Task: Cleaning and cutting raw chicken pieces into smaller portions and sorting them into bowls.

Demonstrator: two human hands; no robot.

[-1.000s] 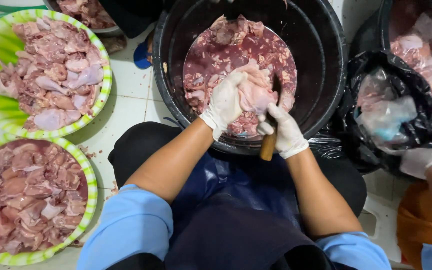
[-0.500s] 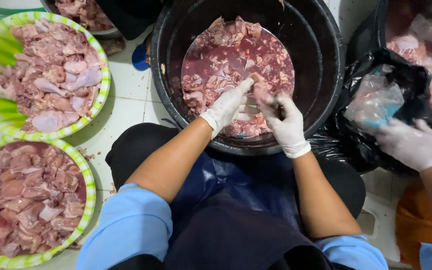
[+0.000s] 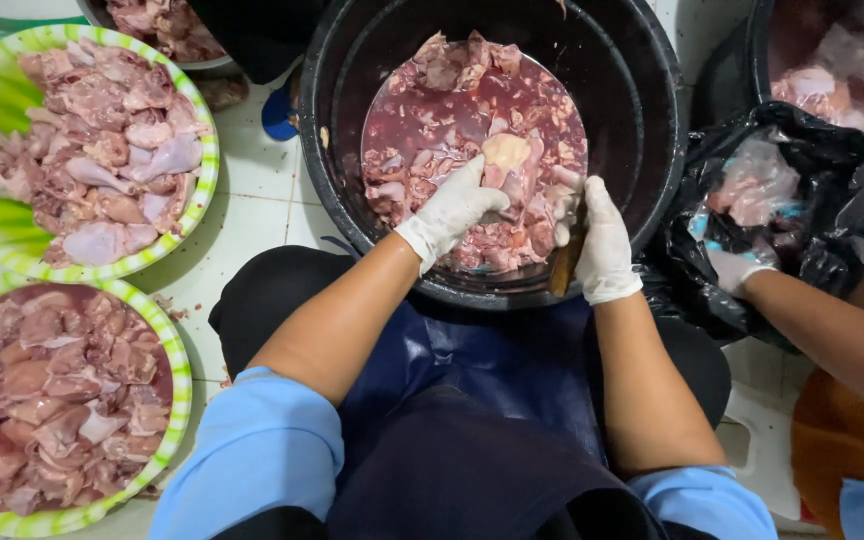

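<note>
Pale pink, wet and glistening, the piece of raw chicken (image 3: 508,165) in the head view sits just above the dark red liquid in the black tub (image 3: 652,150). It looks soft and floppy, light enough for one hand, and surely slippery with its coat of bloody water; a pinch on the thick fleshy middle should hold better than one on a loose skin edge. The left hand (image 3: 452,208), in a white glove, has its fingers (image 3: 484,178) closed on the piece's near left side, thumb tucked under. The right hand (image 3: 602,240), also gloved, is wrapped tight around a wooden handle (image 3: 564,265), most likely a knife, whose blade is hidden; it stands just right of the meat. Two green-rimmed bowls (image 3: 180,372) of cut meat rest on the tiled floor (image 3: 252,215) to the left. A co-worker's gloved hand (image 3: 737,268) reaches into a black bag (image 3: 812,170) on the right.
</note>
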